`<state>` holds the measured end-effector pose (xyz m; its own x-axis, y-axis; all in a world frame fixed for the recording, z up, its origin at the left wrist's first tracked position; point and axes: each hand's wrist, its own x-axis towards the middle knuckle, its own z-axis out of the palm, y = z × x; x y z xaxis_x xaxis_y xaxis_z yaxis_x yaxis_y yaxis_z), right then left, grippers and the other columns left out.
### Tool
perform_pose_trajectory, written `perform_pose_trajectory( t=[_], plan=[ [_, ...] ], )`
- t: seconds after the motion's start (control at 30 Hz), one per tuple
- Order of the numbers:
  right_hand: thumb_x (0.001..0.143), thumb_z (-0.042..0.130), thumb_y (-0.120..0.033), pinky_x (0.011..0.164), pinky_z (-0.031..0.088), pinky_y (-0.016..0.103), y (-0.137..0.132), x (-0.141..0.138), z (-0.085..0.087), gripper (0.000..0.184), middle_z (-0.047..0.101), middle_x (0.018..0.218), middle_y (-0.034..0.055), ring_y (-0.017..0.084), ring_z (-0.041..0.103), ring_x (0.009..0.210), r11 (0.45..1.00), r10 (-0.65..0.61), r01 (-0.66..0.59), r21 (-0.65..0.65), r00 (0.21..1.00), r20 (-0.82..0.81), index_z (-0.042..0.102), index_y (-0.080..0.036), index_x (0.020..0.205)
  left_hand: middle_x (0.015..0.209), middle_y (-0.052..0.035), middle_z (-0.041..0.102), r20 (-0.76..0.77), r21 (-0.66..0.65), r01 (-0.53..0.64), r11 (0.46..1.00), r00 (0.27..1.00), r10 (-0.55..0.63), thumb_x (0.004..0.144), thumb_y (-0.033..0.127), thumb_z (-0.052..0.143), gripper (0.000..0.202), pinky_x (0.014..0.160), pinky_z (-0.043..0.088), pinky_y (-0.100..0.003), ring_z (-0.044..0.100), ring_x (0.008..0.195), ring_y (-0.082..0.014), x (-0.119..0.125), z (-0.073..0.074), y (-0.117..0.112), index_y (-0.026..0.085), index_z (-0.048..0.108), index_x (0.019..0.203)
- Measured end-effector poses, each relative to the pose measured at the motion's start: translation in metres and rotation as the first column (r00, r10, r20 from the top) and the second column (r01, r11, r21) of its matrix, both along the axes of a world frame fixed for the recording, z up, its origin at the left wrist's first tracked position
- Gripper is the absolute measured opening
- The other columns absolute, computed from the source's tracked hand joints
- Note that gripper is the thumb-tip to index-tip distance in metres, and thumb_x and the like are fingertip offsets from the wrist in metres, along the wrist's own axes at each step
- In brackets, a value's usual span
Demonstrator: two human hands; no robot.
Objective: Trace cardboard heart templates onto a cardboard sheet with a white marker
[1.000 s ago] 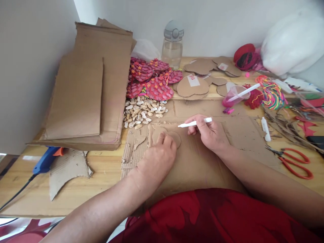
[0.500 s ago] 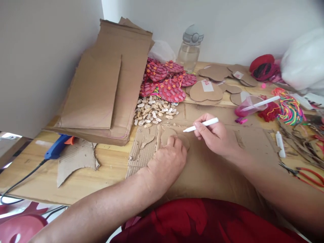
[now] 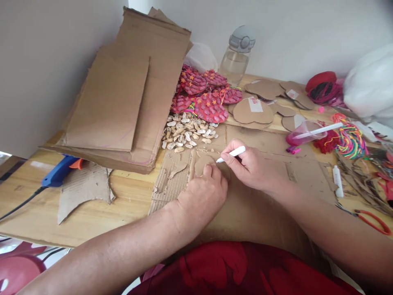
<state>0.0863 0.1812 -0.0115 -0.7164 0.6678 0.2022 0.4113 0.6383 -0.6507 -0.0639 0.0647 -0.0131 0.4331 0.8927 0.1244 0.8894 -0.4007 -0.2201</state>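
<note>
My left hand (image 3: 202, 192) lies palm down, fingers pressing a small brown cardboard heart (image 3: 202, 164) flat against a large cardboard sheet (image 3: 260, 200) in front of me. My right hand (image 3: 250, 166) pinches a white pen (image 3: 231, 154), its tip touching the heart's upper right edge just beyond my left fingertips. Most of the heart is covered by my left hand.
A pile of shells (image 3: 186, 134) lies just behind the heart, with red patterned hearts (image 3: 204, 96) and a water bottle (image 3: 238, 55) farther back. Stacked cardboard (image 3: 123, 94) leans at the left. A blue glue gun (image 3: 58, 174), cardboard cut-outs (image 3: 254, 110), coloured cords (image 3: 348, 137) and red scissors (image 3: 373, 221) lie around.
My right hand has lowered the pen from above the sheet down to the heart's edge. My left hand stays on the heart. The view shifted left.
</note>
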Motion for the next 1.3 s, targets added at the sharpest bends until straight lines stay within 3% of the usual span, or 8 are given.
perform_pose_trajectory(
  t=[0.2, 0.43, 0.73, 0.93, 1.3],
  plan=[
    [0.104, 0.048, -0.039, 0.058, 0.037, 0.028, 0.001, -0.007, 0.001, 0.024, 0.059, 0.069, -0.0026, 0.013, 0.052, 0.057, 0.999, 0.020, -0.020, 0.035, 1.000, 0.021, 0.054, -0.022, 0.089, 0.100, -0.0152, 0.071, 0.008, -0.051, 0.013, 0.999, 1.000, -0.013, 0.091, 0.004, 0.054, 0.019, 0.061, 0.058, -0.030, 0.071, 0.095, -0.0271, -0.001, 0.000, 0.001, 0.010, 0.069, 0.099],
    [0.102, 0.050, -0.038, 0.061, 0.039, 0.028, 0.004, -0.014, -0.001, 0.020, 0.065, 0.073, -0.0006, 0.014, 0.058, 0.061, 0.998, 0.009, -0.015, 0.062, 0.996, 0.092, 0.054, -0.022, 0.092, 0.112, -0.0182, 0.071, -0.029, -0.151, 0.031, 0.988, 0.999, -0.036, 0.095, 0.004, 0.046, 0.033, 0.069, 0.060, -0.031, 0.069, 0.102, -0.0269, -0.002, 0.005, 0.003, 0.007, 0.067, 0.120],
    [0.101, 0.051, -0.035, 0.059, 0.038, 0.026, 0.005, -0.017, -0.004, 0.017, 0.064, 0.075, -0.0016, 0.012, 0.056, 0.061, 0.996, 0.015, -0.016, 0.091, 1.000, 0.014, 0.051, -0.022, 0.089, 0.102, -0.0157, 0.071, 0.001, -0.092, 0.030, 0.995, 1.000, -0.030, 0.092, 0.003, 0.051, 0.026, 0.069, 0.061, -0.033, 0.071, 0.097, -0.0274, -0.003, 0.002, 0.003, 0.009, 0.070, 0.108],
    [0.102, 0.048, -0.035, 0.057, 0.036, 0.027, 0.000, -0.010, 0.005, 0.019, 0.058, 0.067, -0.0032, 0.012, 0.051, 0.056, 0.997, 0.052, -0.057, 0.053, 0.995, 0.084, 0.052, -0.022, 0.088, 0.102, -0.0158, 0.072, -0.002, -0.075, 0.035, 0.997, 0.999, -0.035, 0.091, 0.003, 0.051, 0.025, 0.068, 0.060, -0.032, 0.071, 0.095, -0.0270, -0.002, 0.002, 0.004, 0.008, 0.070, 0.107],
    [0.100, 0.050, -0.036, 0.062, 0.039, 0.029, 0.012, -0.032, -0.004, 0.016, 0.063, 0.075, 0.0000, 0.015, 0.057, 0.063, 0.995, 0.007, -0.011, 0.099, 0.999, 0.044, 0.049, -0.023, 0.090, 0.102, -0.0181, 0.073, -0.029, -0.059, 0.039, 0.997, 0.999, -0.041, 0.092, 0.004, 0.049, 0.027, 0.073, 0.061, -0.034, 0.071, 0.098, -0.0284, -0.001, 0.000, 0.003, 0.008, 0.071, 0.107]
  ],
)
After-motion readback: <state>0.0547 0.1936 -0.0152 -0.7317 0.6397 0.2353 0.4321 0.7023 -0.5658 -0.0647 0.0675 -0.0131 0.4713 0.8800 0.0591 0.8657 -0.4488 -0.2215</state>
